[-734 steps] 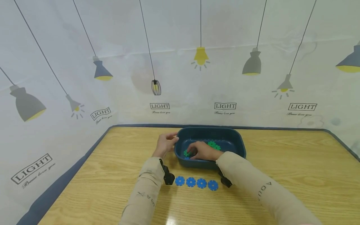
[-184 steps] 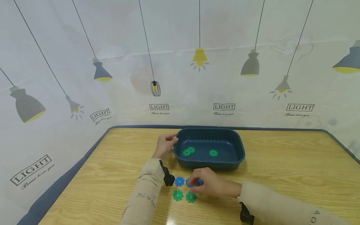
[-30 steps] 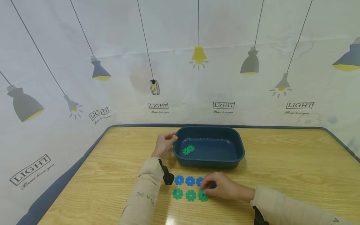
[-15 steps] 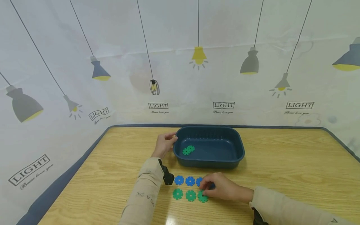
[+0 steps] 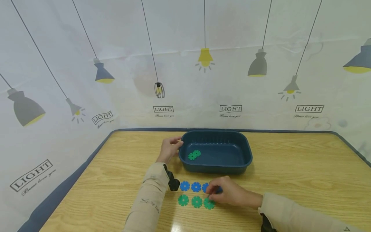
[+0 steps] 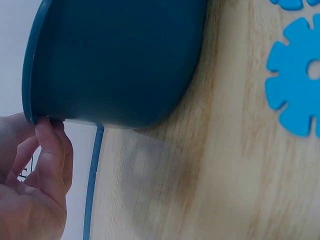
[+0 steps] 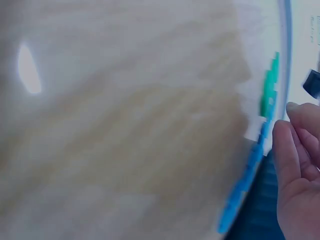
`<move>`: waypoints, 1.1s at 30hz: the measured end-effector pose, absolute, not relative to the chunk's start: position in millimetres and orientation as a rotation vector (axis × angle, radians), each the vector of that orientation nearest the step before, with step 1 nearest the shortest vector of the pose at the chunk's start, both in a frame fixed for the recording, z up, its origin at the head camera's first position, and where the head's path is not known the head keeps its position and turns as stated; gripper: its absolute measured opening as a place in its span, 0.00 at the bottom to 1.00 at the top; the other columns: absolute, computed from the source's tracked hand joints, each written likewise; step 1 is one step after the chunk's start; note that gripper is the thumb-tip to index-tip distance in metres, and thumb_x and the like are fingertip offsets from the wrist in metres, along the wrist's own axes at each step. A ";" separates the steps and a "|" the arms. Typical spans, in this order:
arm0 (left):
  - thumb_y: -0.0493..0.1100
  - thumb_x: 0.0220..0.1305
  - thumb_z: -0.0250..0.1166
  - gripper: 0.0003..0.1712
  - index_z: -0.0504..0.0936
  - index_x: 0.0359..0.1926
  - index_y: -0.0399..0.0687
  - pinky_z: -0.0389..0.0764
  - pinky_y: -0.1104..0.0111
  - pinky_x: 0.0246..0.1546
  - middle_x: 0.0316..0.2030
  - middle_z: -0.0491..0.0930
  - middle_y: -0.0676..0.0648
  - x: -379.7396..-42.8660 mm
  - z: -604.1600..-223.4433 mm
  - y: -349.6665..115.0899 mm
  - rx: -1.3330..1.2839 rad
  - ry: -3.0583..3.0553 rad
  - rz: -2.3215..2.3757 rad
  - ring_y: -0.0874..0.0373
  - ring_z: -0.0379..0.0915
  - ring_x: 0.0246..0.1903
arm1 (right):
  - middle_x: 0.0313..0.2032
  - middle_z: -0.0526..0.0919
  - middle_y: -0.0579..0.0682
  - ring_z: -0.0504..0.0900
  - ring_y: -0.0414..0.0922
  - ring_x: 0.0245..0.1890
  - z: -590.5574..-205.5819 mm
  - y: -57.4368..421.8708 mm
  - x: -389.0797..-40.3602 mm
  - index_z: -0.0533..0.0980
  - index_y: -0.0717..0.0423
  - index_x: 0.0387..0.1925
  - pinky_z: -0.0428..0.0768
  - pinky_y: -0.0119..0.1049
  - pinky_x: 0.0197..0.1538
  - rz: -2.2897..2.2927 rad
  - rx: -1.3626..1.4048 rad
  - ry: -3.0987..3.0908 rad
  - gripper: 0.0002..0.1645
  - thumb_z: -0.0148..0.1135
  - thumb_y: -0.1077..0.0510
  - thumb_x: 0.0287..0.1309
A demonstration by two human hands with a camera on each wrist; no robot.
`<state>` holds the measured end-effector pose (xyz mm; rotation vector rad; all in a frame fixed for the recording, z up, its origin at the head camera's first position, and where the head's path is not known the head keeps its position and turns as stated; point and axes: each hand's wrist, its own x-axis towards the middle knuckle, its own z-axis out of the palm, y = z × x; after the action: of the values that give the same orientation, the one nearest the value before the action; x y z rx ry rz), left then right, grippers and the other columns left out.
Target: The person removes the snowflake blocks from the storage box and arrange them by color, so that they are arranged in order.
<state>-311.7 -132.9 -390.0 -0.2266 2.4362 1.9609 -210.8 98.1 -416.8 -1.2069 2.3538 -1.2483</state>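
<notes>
My left hand [image 5: 169,150] pinches the left rim of a dark blue plastic basin [image 5: 215,169]; the left wrist view shows thumb and fingers [image 6: 52,150] on either side of the rim. Two green notched building discs [image 5: 192,156] overlap inside it, at the left. In front lies a row of blue notched discs [image 5: 195,187], the rightmost mostly hidden behind my right hand [image 5: 230,192]. Below them sit three green notched discs [image 5: 196,202] in a second row. My right thumb and forefinger hover at the top edge of the third one [image 5: 209,204], with nothing seen between them.
The wooden table [image 5: 121,180] reaches back to a pale wall cloth [image 5: 185,119] printed with lamps. A black wrist camera [image 5: 173,184] sits beside the leftmost blue disc.
Since the oldest frame, three green discs have come from the basin to the table as a second row. In the last second my right fingers rise slightly off the third. My left hand stays put.
</notes>
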 end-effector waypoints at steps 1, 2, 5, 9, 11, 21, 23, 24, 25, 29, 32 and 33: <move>0.37 0.58 0.59 0.17 0.77 0.51 0.43 0.79 0.66 0.28 0.38 0.72 0.43 -311.7 -389.8 -133.0 -0.228 2.436 1.961 0.52 0.75 0.35 | 0.30 0.81 0.46 0.76 0.33 0.30 -414.3 98.3 -211.8 0.79 0.57 0.30 0.77 0.29 0.34 -1.257 -1.202 2.353 0.04 0.63 0.63 0.48; 0.37 0.58 0.59 0.17 0.77 0.51 0.43 0.79 0.66 0.28 0.38 0.72 0.43 -311.7 -389.6 -133.2 -0.229 2.437 1.960 0.53 0.75 0.35 | 0.30 0.81 0.46 0.76 0.33 0.30 -411.0 98.7 -213.0 0.79 0.57 0.30 0.77 0.29 0.33 -1.267 -1.196 2.355 0.04 0.63 0.63 0.49; 0.37 0.58 0.59 0.17 0.77 0.51 0.43 0.79 0.66 0.28 0.38 0.72 0.43 -311.4 -389.0 -133.8 -0.230 2.441 1.958 0.53 0.75 0.35 | 0.29 0.81 0.46 0.77 0.35 0.29 -397.6 99.4 -216.8 0.79 0.58 0.31 0.78 0.30 0.32 -1.302 -1.178 2.363 0.04 0.61 0.62 0.51; 0.38 0.59 0.59 0.17 0.77 0.51 0.43 0.79 0.66 0.28 0.39 0.72 0.42 -311.9 -389.1 -134.3 -0.231 2.452 1.955 0.53 0.75 0.35 | 0.29 0.81 0.45 0.77 0.36 0.29 -376.0 100.0 -222.9 0.79 0.56 0.32 0.78 0.31 0.33 -1.310 -1.169 2.415 0.05 0.60 0.60 0.53; 0.37 0.58 0.59 0.17 0.77 0.50 0.43 0.79 0.66 0.28 0.39 0.72 0.42 -312.5 -389.9 -134.6 -0.229 2.457 1.956 0.53 0.75 0.34 | 0.29 0.81 0.44 0.77 0.36 0.30 -366.5 99.9 -226.7 0.79 0.55 0.32 0.78 0.32 0.35 -1.302 -1.184 2.450 0.05 0.60 0.59 0.53; 0.37 0.58 0.59 0.18 0.76 0.51 0.42 0.79 0.66 0.27 0.38 0.72 0.42 -313.7 -390.3 -138.0 -0.211 2.444 1.972 0.52 0.75 0.35 | 0.30 0.80 0.55 0.79 0.49 0.26 -347.7 86.2 -259.2 0.77 0.61 0.37 0.79 0.34 0.31 -1.372 -1.163 2.369 0.08 0.58 0.61 0.55; 0.37 0.58 0.59 0.18 0.76 0.51 0.42 0.79 0.66 0.27 0.38 0.72 0.42 -313.7 -389.9 -138.0 -0.211 2.442 1.970 0.51 0.75 0.35 | 0.29 0.80 0.54 0.79 0.47 0.26 -346.5 80.9 -266.3 0.76 0.62 0.37 0.78 0.35 0.30 -1.369 -1.166 2.363 0.09 0.58 0.61 0.55; 0.37 0.59 0.59 0.18 0.76 0.51 0.42 0.79 0.67 0.26 0.38 0.72 0.42 -313.8 -389.9 -137.9 -0.207 2.445 1.967 0.51 0.75 0.35 | 0.28 0.80 0.53 0.78 0.47 0.25 -346.3 78.5 -270.0 0.76 0.62 0.37 0.78 0.35 0.30 -1.365 -1.166 2.362 0.09 0.57 0.61 0.55; 0.37 0.58 0.59 0.18 0.76 0.51 0.42 0.79 0.67 0.26 0.38 0.72 0.42 -314.0 -389.8 -137.7 -0.211 2.444 1.967 0.51 0.75 0.35 | 0.28 0.80 0.52 0.78 0.46 0.25 -346.1 76.1 -273.7 0.76 0.63 0.37 0.79 0.35 0.30 -1.363 -1.164 2.361 0.09 0.57 0.62 0.55; 0.37 0.58 0.59 0.17 0.77 0.50 0.41 0.79 0.68 0.24 0.38 0.72 0.42 -314.1 -390.4 -136.3 -0.202 2.439 1.978 0.48 0.75 0.36 | 0.30 0.80 0.52 0.78 0.46 0.24 -347.0 68.5 -288.4 0.76 0.63 0.38 0.79 0.38 0.29 -1.338 -1.122 2.367 0.10 0.57 0.61 0.56; 0.36 0.58 0.59 0.17 0.76 0.50 0.40 0.79 0.68 0.23 0.38 0.72 0.41 -313.7 -391.4 -135.0 -0.187 2.430 1.989 0.46 0.75 0.37 | 0.32 0.80 0.52 0.78 0.44 0.24 -348.8 64.8 -298.6 0.76 0.62 0.39 0.79 0.41 0.30 -1.270 -1.079 2.395 0.10 0.57 0.60 0.56; 0.36 0.59 0.58 0.17 0.76 0.50 0.39 0.79 0.68 0.23 0.38 0.72 0.41 -313.5 -391.8 -134.7 -0.185 2.426 1.991 0.46 0.75 0.37 | 0.32 0.80 0.51 0.77 0.42 0.24 -349.7 63.7 -301.8 0.76 0.61 0.39 0.79 0.41 0.30 -1.235 -1.066 2.411 0.10 0.57 0.60 0.56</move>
<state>-313.5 -134.7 -391.8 -0.1846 2.4265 1.9910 -301.8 63.7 -349.7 -1.0656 2.4109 -1.2346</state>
